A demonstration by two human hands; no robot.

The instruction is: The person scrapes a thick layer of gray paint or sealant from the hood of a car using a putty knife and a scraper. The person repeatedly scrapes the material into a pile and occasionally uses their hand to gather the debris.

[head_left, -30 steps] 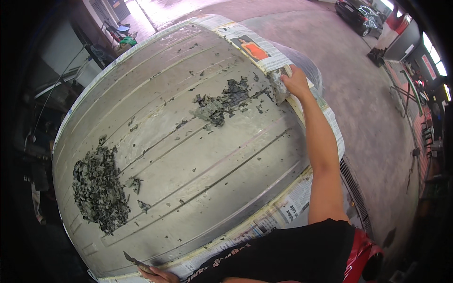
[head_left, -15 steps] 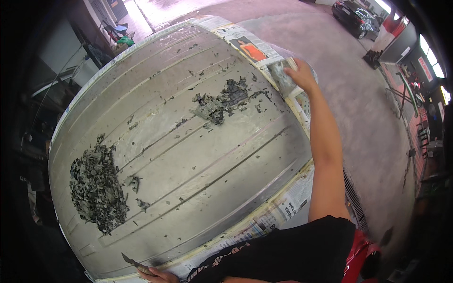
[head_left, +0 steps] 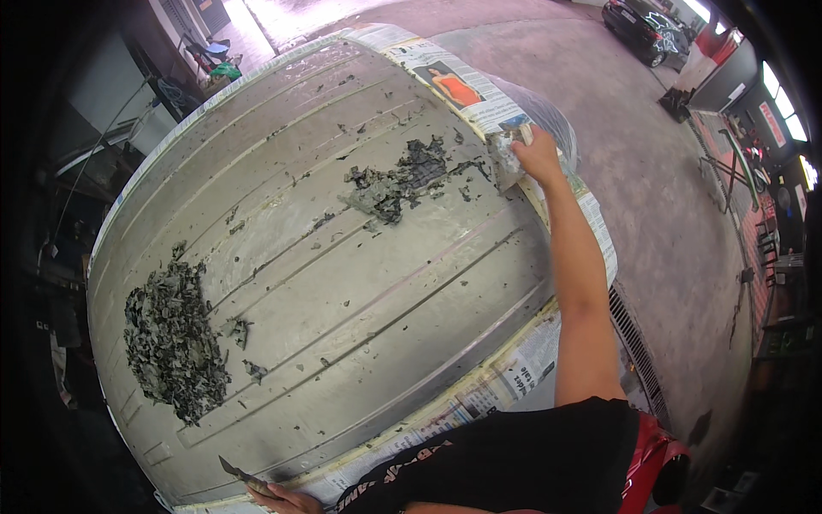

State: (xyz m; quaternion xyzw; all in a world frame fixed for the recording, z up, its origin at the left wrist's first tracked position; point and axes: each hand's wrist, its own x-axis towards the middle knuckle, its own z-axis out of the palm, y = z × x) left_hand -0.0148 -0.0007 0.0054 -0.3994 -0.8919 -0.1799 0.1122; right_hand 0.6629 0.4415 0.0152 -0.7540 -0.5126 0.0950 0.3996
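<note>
One pointed blade (head_left: 239, 474) is gripped in the left hand (head_left: 291, 499) at the ribbed panel (head_left: 411, 300)'s near edge. A dark flake heap (head_left: 175, 343) lies by the left edge; a broad stretch of panel separates it from a smaller flake pile (head_left: 385, 193) toward the right edge, where the right hand (head_left: 539, 157) grips a wide scraper (head_left: 505, 164) by the newspaper (head_left: 488, 114). Floor (head_left: 676, 248) spreads beyond.

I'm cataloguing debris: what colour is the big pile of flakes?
The pile of flakes is mottled dark and paler grey; the head view shows it best.
</note>
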